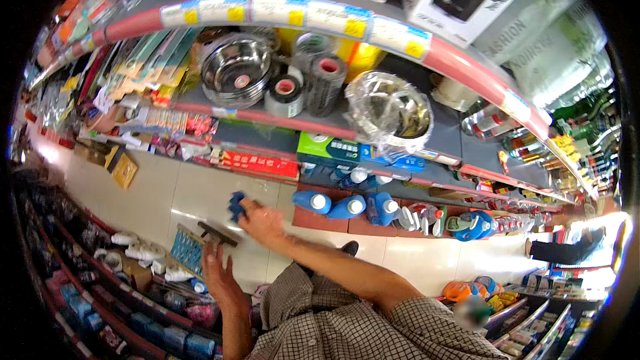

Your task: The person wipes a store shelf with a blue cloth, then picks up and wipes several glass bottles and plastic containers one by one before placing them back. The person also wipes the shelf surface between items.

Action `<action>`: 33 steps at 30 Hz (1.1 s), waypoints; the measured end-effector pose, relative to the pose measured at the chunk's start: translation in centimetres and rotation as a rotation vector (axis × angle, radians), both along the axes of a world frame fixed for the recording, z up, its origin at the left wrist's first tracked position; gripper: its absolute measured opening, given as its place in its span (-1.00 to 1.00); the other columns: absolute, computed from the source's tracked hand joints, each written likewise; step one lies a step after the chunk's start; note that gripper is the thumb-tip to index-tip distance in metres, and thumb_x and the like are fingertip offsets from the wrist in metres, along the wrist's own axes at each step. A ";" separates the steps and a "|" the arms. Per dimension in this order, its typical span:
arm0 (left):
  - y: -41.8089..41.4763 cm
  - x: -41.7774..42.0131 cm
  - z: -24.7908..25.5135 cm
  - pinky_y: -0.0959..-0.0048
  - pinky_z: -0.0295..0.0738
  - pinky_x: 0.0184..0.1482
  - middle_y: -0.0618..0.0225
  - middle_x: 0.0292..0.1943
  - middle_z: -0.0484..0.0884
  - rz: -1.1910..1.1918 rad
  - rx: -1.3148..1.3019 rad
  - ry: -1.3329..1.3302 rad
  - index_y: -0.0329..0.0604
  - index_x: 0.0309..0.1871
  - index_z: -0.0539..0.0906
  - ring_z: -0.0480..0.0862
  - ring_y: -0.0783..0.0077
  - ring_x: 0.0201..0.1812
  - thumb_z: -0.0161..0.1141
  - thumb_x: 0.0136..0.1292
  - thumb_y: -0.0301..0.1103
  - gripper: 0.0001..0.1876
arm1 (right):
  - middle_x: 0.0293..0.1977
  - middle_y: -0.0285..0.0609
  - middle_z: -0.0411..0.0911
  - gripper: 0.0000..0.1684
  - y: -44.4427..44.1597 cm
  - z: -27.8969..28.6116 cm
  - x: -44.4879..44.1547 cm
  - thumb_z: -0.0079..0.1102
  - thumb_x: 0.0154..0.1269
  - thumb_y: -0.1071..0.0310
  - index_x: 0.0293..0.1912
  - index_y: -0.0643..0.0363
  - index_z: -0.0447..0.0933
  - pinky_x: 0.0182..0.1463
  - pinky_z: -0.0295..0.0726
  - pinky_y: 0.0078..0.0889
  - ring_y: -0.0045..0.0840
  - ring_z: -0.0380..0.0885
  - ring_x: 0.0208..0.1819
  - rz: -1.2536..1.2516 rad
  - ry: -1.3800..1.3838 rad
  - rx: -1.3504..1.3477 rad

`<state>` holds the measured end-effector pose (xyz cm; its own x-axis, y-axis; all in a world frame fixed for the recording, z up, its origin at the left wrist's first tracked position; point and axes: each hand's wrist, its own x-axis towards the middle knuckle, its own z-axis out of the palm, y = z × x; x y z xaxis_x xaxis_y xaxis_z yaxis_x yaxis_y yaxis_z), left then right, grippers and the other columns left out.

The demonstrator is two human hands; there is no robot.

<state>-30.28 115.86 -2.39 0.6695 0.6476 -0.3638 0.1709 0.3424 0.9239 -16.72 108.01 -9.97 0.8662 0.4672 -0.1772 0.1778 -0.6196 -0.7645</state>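
My right hand point(264, 224) is closed around a crumpled blue cloth point(237, 206), held over the tiled floor in front of the shelves. Lower and to the left is my left hand point(220, 272), its fingertips at a dark bar-like object point(220, 234) with a short stub. Whether those fingers grip the bar or only touch it is unclear. Just beside them, a blue patterned panel or pack point(186, 250) stands near the lower left shelf. Blue bottles with white caps point(345, 207) stand in a row to the right of my right hand.
Ahead, the shelving carries stacked steel bowls point(237, 70), dark rolls point(326, 80) and plastic-wrapped metalware point(392, 112). A red box point(257, 164) lies on a low shelf. White bottles point(142, 250) line the left shelf. A yellow-brown packet point(121, 167) is on the floor. Another person's dark-clothed leg point(565, 251) shows far right.
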 end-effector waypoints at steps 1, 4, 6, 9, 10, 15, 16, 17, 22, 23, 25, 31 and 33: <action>0.6 -0.1 -1.8 0.01 0.12 0.51 0.11 0.52 0.26 0.134 -0.131 0.039 -0.26 0.53 0.21 0.25 0.12 0.53 0.08 0.49 0.11 -0.24 | -0.08 0.12 0.61 -0.57 0.7 0.2 -1.2 0.19 0.33 0.14 0.10 0.12 0.45 -0.12 0.63 0.09 0.07 0.66 -0.12 -0.002 -0.027 0.043; -3.5 2.0 -1.1 0.10 0.21 0.48 0.24 0.46 0.34 0.033 -0.213 -0.049 -0.18 0.49 0.27 0.33 0.20 0.48 0.08 0.51 0.06 -0.33 | -0.09 0.11 0.62 -0.59 0.7 -0.1 -3.5 0.18 0.32 0.14 0.07 0.12 0.44 -0.15 0.64 0.09 0.04 0.66 -0.14 0.165 -0.191 0.235; -2.9 2.6 0.2 0.13 0.27 0.44 0.26 0.40 0.40 -0.129 -0.374 -0.108 -0.19 0.43 0.30 0.38 0.22 0.44 0.07 0.53 0.02 -0.40 | -0.11 0.10 0.62 -0.59 -1.6 2.6 -2.9 0.18 0.33 0.14 0.07 0.12 0.42 -0.16 0.64 0.08 0.04 0.66 -0.14 0.087 -0.161 0.216; -3.0 4.7 -1.6 0.17 0.43 0.32 0.23 0.20 0.57 -0.244 -0.606 -0.201 -0.21 0.25 0.46 0.55 0.22 0.27 0.06 0.54 -0.04 -0.55 | -0.14 0.10 0.62 -0.53 -4.1 5.1 -2.9 0.18 0.31 0.11 0.11 0.13 0.38 -0.15 0.63 0.12 0.06 0.66 -0.14 0.148 -0.097 0.052; -2.8 5.1 -3.1 0.17 0.46 0.30 0.23 0.16 0.59 -0.283 -0.682 -0.230 -0.21 0.22 0.49 0.57 0.23 0.24 0.07 0.54 -0.05 -0.57 | -0.08 0.11 0.65 -0.40 -4.9 7.3 -3.3 0.16 0.32 0.09 0.26 0.12 0.33 -0.08 0.64 0.12 0.07 0.67 -0.11 0.171 -0.013 -0.124; -4.3 6.5 -4.3 0.19 0.58 0.11 0.26 -0.10 0.66 -0.229 -0.596 -0.146 -0.22 0.10 0.57 0.66 0.25 -0.05 0.17 0.45 -0.17 -0.67 | 0.05 0.09 0.65 -0.27 -12.0 5.9 -2.7 0.16 0.40 0.10 0.45 0.07 0.22 0.04 0.67 -0.10 -0.09 0.71 -0.04 0.046 0.212 0.184; -4.7 6.8 -3.7 0.24 0.62 -0.05 0.29 -0.19 0.65 -0.146 -0.544 -0.133 -0.18 0.06 0.58 0.65 0.30 -0.20 0.20 0.38 -0.28 -0.73 | 0.02 0.06 0.66 -0.31 -14.1 5.8 -2.8 0.16 0.41 0.12 0.42 0.10 0.25 0.02 0.68 -0.15 -0.17 0.72 -0.06 -0.014 0.223 0.261; -4.9 7.0 -3.1 0.26 0.62 -0.10 0.29 -0.20 0.64 -0.148 -0.518 -0.117 -0.17 0.05 0.58 0.64 0.32 -0.23 0.21 0.37 -0.31 -0.75 | -0.02 0.04 0.68 -0.35 -16.4 5.7 -2.8 0.17 0.42 0.15 0.40 0.12 0.28 0.01 0.69 -0.21 -0.24 0.73 -0.08 -0.071 0.234 0.338; -7.2 6.8 -0.2 0.35 0.60 -0.25 0.29 -0.24 0.61 -0.150 -0.416 -0.046 -0.16 0.01 0.58 0.60 0.38 -0.35 0.22 0.33 -0.38 -0.78 | -0.18 -0.14 0.64 -0.48 -30.5 6.6 1.5 0.10 0.51 0.16 0.24 0.34 0.37 -0.19 0.70 -0.35 -0.50 0.66 -0.21 -0.737 -0.034 0.693; -7.9 6.7 -0.1 0.35 0.59 -0.25 0.28 -0.24 0.61 -0.166 -0.403 -0.033 -0.17 0.01 0.58 0.60 0.38 -0.35 0.22 0.33 -0.38 -0.78 | -0.14 -0.11 0.63 -0.45 -33.4 6.6 3.3 0.10 0.51 0.14 0.26 0.35 0.35 -0.22 0.70 -0.34 -0.47 0.66 -0.19 -0.821 -0.078 0.665; -9.2 6.2 0.4 0.35 0.60 -0.24 0.24 -0.23 0.62 -0.152 -0.366 -0.035 -0.20 0.03 0.56 0.61 0.34 -0.35 0.24 0.33 -0.41 -0.76 | -0.02 0.06 0.64 -0.31 -34.7 10.7 6.9 0.16 0.47 0.02 0.31 0.38 0.34 -0.17 0.67 -0.33 -0.34 0.66 -0.15 -0.923 -0.159 0.641; -14.7 6.1 2.7 0.31 0.61 -0.21 0.20 -0.20 0.64 -0.193 -0.390 0.007 -0.23 0.14 0.56 0.64 0.30 -0.32 0.25 0.32 -0.43 -0.67 | 0.15 0.34 0.50 0.05 -37.2 11.2 16.4 0.25 0.29 -0.21 0.40 0.45 0.14 -0.21 0.80 -0.19 -0.06 0.68 0.04 -0.815 0.205 0.370; -14.5 5.4 2.2 0.30 0.62 -0.21 0.19 -0.19 0.65 -0.199 -0.395 -0.017 -0.24 0.15 0.55 0.65 0.30 -0.32 0.25 0.32 -0.43 -0.65 | 0.29 0.41 0.38 0.21 -36.3 12.5 16.8 0.24 0.29 -0.23 0.52 0.47 -0.06 -0.31 0.82 -0.21 -0.11 0.73 -0.05 -0.716 0.352 0.423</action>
<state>-24.83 101.35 -0.20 0.7748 0.3190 -0.5458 0.2552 0.6320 0.7317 0.12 71.66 2.56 0.9028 -0.0764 -0.4232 -0.4300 -0.1468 -0.8908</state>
